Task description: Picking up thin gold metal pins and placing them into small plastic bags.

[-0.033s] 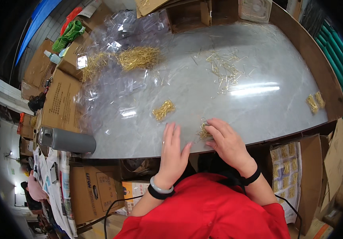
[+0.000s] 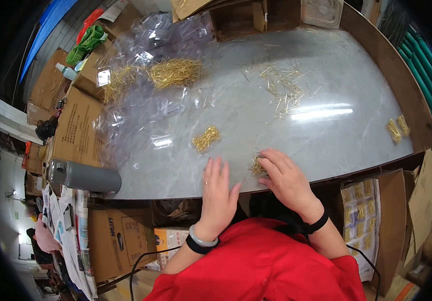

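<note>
My right hand (image 2: 287, 179) is closed around one end of a small bunch of gold wire hooks (image 2: 255, 165) at the table's near edge; its fingertips partly cover the bunch. My left hand (image 2: 218, 193) lies beside it with fingers stretched and thumb apart, holding nothing. Just beyond the left fingertips sits a second bunch of gold hooks (image 2: 206, 139). Farther off, loose gold hooks (image 2: 286, 93) are scattered over the grey tabletop (image 2: 236, 110). Two more small bunches (image 2: 397, 129) rest near the right edge.
Clear plastic packs (image 2: 135, 115) cover the table's left side, with a large heap of gold wire pieces (image 2: 175, 73) on them. A grey bottle (image 2: 88, 176) lies at the near left corner. Cardboard edging (image 2: 386, 65) borders the right. Below stands a box with bagged gold bunches (image 2: 360, 215).
My left hand's fingers have shifted slightly and spread a little more. My right hand keeps its place at the bunch.
</note>
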The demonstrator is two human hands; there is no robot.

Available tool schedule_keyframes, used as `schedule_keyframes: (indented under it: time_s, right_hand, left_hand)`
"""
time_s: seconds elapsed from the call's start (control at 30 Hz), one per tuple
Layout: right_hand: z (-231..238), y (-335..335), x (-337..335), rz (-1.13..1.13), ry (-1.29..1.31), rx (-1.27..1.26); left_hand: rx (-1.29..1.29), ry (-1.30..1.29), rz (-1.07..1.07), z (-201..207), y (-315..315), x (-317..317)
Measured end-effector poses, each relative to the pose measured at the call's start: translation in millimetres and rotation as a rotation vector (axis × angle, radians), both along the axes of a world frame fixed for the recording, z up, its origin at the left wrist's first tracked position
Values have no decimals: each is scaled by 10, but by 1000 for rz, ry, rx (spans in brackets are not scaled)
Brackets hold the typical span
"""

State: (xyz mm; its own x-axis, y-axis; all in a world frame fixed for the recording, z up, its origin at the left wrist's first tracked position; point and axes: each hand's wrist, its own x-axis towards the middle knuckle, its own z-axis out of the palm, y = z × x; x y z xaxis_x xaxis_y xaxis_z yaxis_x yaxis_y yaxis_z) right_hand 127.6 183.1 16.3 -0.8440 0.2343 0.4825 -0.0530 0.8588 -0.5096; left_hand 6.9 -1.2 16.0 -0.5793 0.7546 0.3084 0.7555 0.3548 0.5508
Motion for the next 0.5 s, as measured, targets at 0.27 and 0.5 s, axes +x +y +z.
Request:
schedule_keyframes:
  time_s: [0.27,0.5]
  right_hand:
    - [-20,-9,-21,-35,-34,111]
    - [-133,3,-22,-29,61,33]
  left_hand:
    - [-389,289,-143,-14,66,251]
    - [-415,309,-114,48,339,259]
